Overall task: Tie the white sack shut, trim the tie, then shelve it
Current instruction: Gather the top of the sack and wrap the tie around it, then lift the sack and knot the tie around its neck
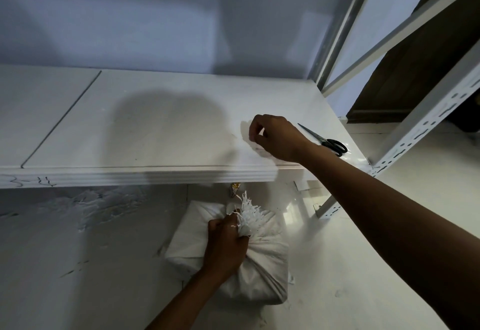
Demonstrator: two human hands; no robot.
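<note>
The white sack [262,270] stands on the pale floor below the shelf, its mouth gathered into a frayed tuft [250,215]. My left hand [224,244] grips the gathered neck just under that tuft. My right hand [272,136] is raised over the white shelf board [145,127], fingers curled and pinched together; whether it holds a thin white tie is too faint to tell. Black-handled scissors [327,141] lie on the shelf just right of my right wrist, blades pointing to the back left.
A perforated white metal upright [426,122] and slanted rack rails stand at the right. The shelf's front edge [130,175] overhangs the sack. A small printed scrap [235,189] lies on the floor behind the sack. A wall closes the back.
</note>
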